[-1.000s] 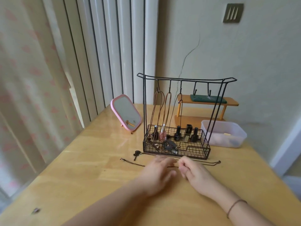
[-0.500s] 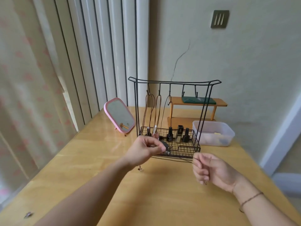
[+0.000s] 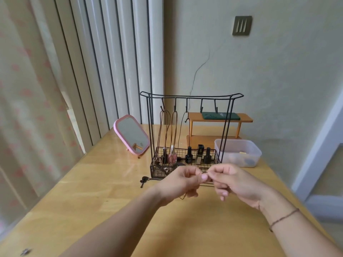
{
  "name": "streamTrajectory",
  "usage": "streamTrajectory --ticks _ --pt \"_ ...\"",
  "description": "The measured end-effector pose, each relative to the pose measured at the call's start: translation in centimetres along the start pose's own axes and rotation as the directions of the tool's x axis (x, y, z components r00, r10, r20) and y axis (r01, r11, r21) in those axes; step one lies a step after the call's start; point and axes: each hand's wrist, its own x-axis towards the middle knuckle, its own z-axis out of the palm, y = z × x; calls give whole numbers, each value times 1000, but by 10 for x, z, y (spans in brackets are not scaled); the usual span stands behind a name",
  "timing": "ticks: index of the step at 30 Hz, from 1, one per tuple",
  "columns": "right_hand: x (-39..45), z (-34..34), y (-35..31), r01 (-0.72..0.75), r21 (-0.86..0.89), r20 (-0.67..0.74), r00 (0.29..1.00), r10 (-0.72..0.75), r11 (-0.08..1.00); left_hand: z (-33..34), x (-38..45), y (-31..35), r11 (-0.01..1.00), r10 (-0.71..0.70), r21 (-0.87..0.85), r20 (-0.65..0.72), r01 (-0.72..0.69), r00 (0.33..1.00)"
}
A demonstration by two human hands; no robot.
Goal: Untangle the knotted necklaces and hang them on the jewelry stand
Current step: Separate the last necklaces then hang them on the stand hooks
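So far I count three cords hung on the stand (image 3: pixel 191 96), while my left hand (image 3: pixel 182 181) and right hand (image 3: pixel 232 180) pinch another cord (image 3: pixel 182 197), its dark end (image 3: pixel 143 180) on the counter (image 3: pixel 92 191).

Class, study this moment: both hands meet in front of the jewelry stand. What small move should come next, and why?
Probably lift the dark cord pinched between the left hand and right hand toward a free hook on the jewelry stand: two right-side hooks look empty, three already hold necklaces.
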Motion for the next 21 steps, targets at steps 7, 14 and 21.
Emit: streamTrajectory --ticks 7,14,21 --pt "-23 -59 8 177 340 -342 938 -53 924 -49 -8 10 997 -62 33 -204 70 977" --pt "-27 -65 47 34 129 -439 898 27 991 -80 7 117 981 58 195 -420 27 906" --pt "3 -4 69 -104 143 -349 925 149 984 -57 75 195 728 343 686 -346 -14 873"
